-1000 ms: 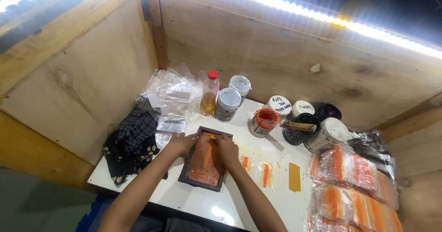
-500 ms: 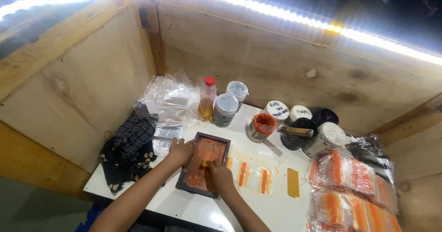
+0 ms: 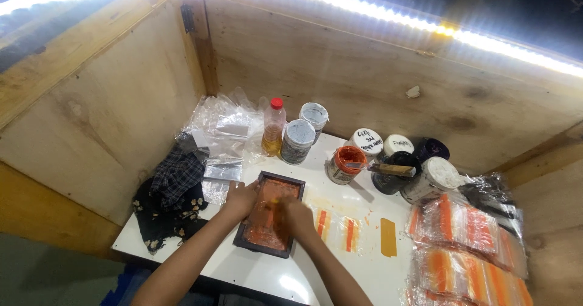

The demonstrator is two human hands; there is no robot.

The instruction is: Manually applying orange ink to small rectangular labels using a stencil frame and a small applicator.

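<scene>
Head view: dark-framed printing screen (image 3: 269, 221) lies flat on the white bench (image 3: 255, 272), orange ink smeared over its mesh. Left hand (image 3: 241, 200) presses spread on the screen's left edge, likely pinning the frame so it stays put. Right hand (image 3: 296, 216) closes on a small tool over the mesh, tool blurred. Right of the screen: orange-striped clear bags (image 3: 334, 226). Behind the screen: open orange ink pot (image 3: 344, 164), oil bottle (image 3: 274, 126). Left of it: dark rag (image 3: 170, 197).
</scene>
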